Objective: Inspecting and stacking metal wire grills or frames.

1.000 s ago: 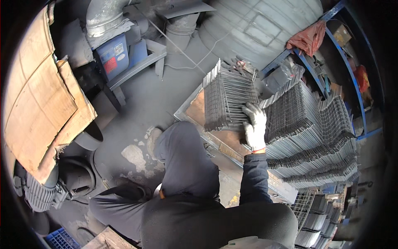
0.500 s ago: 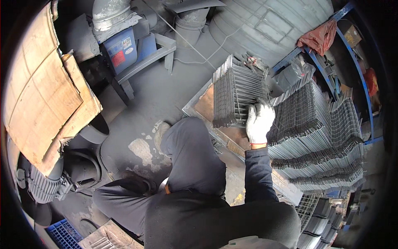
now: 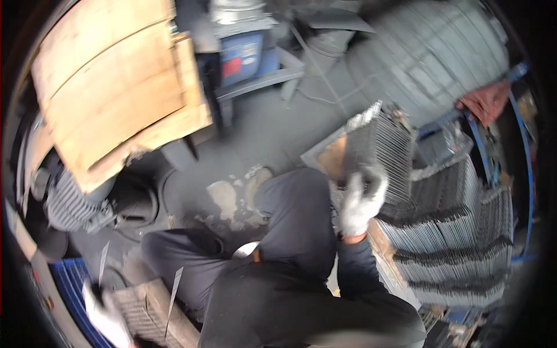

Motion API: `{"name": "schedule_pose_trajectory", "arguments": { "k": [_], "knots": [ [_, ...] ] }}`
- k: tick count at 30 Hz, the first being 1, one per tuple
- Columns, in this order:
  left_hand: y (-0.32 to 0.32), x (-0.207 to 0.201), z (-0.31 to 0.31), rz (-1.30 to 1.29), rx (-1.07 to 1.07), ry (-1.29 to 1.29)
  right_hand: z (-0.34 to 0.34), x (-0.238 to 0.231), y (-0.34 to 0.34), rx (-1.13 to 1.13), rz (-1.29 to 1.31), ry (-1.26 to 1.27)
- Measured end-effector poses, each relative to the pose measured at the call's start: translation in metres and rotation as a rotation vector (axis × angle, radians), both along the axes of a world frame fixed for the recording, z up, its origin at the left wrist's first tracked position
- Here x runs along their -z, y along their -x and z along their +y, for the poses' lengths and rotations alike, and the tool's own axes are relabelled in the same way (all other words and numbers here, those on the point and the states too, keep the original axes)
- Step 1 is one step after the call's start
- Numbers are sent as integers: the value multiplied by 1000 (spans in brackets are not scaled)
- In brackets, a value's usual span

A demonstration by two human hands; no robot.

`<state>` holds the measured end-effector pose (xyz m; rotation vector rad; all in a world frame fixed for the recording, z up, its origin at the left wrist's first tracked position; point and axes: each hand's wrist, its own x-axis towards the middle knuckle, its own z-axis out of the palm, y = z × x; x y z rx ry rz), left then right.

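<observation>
My right hand (image 3: pixel 364 200), in a white glove, is at the near end of an upright stack of grey wire grids (image 3: pixel 393 156). Its thumb and fingers are bent round the edge of the stack, slightly blurred. Several more wire grids (image 3: pixel 441 232) stand packed in rows to its right. Low at the left, my gloved left hand (image 3: pixel 104 316) is smeared by motion beside a wooden board (image 3: pixel 185 333) with thin metal wires on it. A thin bright strip (image 3: pixel 104 261) stands up by its fingers; whether the hand holds it cannot be made out.
Cardboard sheets (image 3: pixel 116 87) lie at the upper left, above a finned motor (image 3: pixel 75 203). A blue machine (image 3: pixel 241 58) on a grey frame is at the back. Right of it stand a bucket (image 3: pixel 328 43) and a large grey drum (image 3: pixel 429 58). A blue crate (image 3: pixel 67 278) is at the left.
The view has swung left, so the scene sits further right. My left hand has come into view at the lower left. My right hand has shifted onto the near end of the stack.
</observation>
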<state>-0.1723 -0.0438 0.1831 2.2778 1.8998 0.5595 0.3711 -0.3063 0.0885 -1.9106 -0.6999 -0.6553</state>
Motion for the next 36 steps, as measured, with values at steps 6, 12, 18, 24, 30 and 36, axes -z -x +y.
{"name": "schedule_pose_trajectory", "arguments": {
  "k": [6, 12, 18, 24, 30, 36],
  "knots": [
    [-219, 34, 16, -148, 717, -281, 147, 30, 146, -948, 1073, 218],
    [-198, 102, 42, -354, 338, -295, 162, 71, 94, -931, 1424, -60],
    [-262, 193, 46, -1327, 299, 1042, 162, 51, 45, -763, 1338, -85],
    [-223, 176, 61, -1336, 66, 1089, 198, 72, 75, -834, 1385, 36],
    [-228, 168, 65, -1269, 30, 1136, 188, 65, 77, -677, 1344, 128],
    [-255, 193, 52, -1286, 179, 1045, 177, 50, 56, -601, 1440, 59]
  ]
}}
